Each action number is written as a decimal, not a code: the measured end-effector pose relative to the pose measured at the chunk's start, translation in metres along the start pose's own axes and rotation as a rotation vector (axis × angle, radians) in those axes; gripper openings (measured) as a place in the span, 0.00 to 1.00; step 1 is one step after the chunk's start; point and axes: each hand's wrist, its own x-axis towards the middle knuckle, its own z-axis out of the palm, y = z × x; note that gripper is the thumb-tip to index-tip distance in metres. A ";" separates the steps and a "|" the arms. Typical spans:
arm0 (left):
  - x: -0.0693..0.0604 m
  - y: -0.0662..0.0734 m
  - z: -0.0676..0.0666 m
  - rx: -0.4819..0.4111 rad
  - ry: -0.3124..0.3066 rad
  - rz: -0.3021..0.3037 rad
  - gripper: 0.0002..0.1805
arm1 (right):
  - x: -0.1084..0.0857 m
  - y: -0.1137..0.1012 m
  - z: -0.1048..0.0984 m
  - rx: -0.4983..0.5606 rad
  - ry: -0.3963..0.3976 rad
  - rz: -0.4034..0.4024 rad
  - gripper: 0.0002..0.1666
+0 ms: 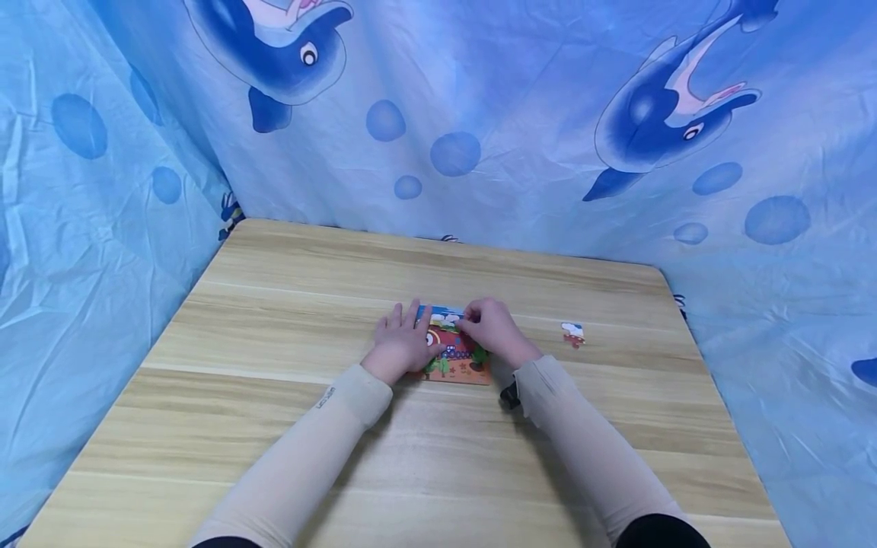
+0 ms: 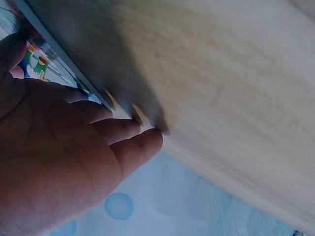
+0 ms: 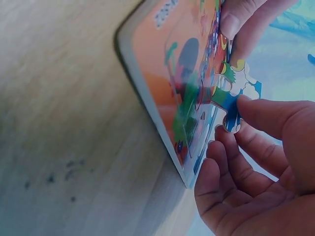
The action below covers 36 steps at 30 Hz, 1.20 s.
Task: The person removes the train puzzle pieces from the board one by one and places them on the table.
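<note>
The thumb and fingertips of the right hand (image 1: 496, 329) pinch a blue, white and green puzzle piece (image 3: 231, 104), near the centre of the right wrist view, at the edge of the picture puzzle (image 1: 460, 374). The left hand (image 1: 400, 346) has its fingers spread apart and fairly straight, its thumb and forefinger over the left part of that puzzle, the other fingertips reaching past its edge. The puzzle lies just below the centre of the head view, red and orange with a blue strip along its top. Well apart from it, right of centre, a loose piece (image 1: 572, 335) rests on the wooden table (image 1: 288, 342). Pale sleeves (image 1: 298, 457) run to the bottom of the frame, and a blue dolphin-print curtain (image 1: 521, 205) fills the top and both sides
</note>
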 end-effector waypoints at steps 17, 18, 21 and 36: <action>-0.018 0.006 -0.014 -0.025 0.020 0.010 0.49 | -0.005 0.025 -0.029 0.067 0.079 -0.026 0.04; -0.021 0.006 -0.016 -0.024 0.021 0.012 0.49 | -0.007 0.030 -0.033 0.074 0.079 -0.018 0.04; -0.025 0.007 -0.018 -0.028 0.023 0.016 0.48 | -0.013 0.043 -0.048 0.100 0.070 0.013 0.07; -0.027 0.007 -0.021 -0.029 0.024 0.025 0.48 | -0.035 0.101 -0.106 0.136 0.014 0.142 0.17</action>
